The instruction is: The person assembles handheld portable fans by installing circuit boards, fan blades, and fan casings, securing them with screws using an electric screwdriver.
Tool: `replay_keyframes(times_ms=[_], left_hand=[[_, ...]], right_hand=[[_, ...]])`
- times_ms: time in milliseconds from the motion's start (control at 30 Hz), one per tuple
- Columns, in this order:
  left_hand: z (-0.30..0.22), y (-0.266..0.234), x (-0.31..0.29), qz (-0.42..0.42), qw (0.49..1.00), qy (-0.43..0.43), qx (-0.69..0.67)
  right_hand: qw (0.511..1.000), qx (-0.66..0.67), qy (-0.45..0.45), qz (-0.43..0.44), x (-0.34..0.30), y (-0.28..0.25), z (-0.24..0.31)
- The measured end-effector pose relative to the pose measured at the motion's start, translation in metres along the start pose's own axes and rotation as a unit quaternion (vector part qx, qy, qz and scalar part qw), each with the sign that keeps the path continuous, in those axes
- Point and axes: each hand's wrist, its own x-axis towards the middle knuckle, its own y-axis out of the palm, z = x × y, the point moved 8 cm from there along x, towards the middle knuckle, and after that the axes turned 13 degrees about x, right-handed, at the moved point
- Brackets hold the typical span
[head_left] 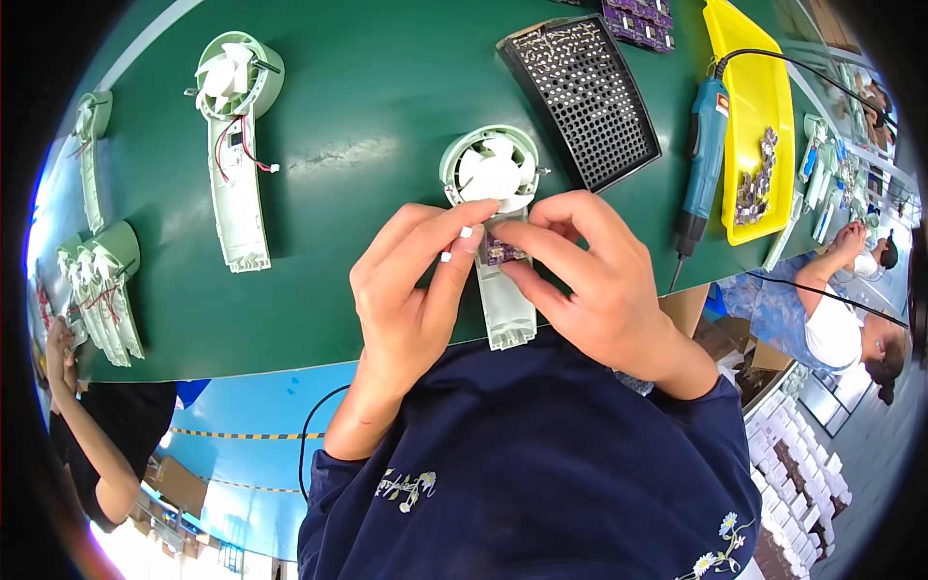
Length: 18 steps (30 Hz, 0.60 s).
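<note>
On the smooth dark-green tabletop (387,77), the pale-green plastic fan housing with its trough-shaped handle (509,314) lies at the centre, its handle toward six o'clock. It could be skidded by uneven pressing, since only fingertips are seen near it. At about two o'clock, the teal-and-black pen-shaped electric screwdriver (706,145) is laid with its bit at the table's near edge — it could be knocked off by a swing of the right forearm or a tug on its cable. The purple component-studded circuit board (503,253) sits in the trough under the fingertips of the right hand (594,275); whether it is pinched or merely steadied cannot be told, and it could be tilted by one-sided pressure. A tiny white block-shaped connector (466,232) appears to be pinched narrowly by the left hand (406,280) and could be dropped if the grip slips.

As for materials, the glossy yellow plastic bin (759,97) at two o'clock is long and shallow; the matt black tray (619,135) at one o'clock is pitted with round holes; the white fan (491,179) is smooth, broad-bladed and ringed by the housing.
</note>
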Motion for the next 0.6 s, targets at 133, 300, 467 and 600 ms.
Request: replay_keyframes(times_ms=[133,300,467,600], left_hand=[[-0.0005,0.0,0.0002,-0.001,1.0,0.004,-0.001],[-0.0006,0.0002,0.0006,-0.004,1.0,0.008,0.002],[-0.0021,-0.0001,0.0026,-0.01,1.0,0.016,0.006],[-0.0003,-0.0001,0.0015,-0.009,1.0,0.011,0.003]], right_hand=[[1.0,-0.003,0.004,0.011,0.0024,0.0005,0.0011],[0.999,-0.026,0.013,0.038,0.0048,-0.001,0.0047],[0.997,-0.047,0.001,0.063,0.007,0.0004,0.0075],[0.996,-0.054,0.01,0.074,0.0067,0.0027,0.0046]])
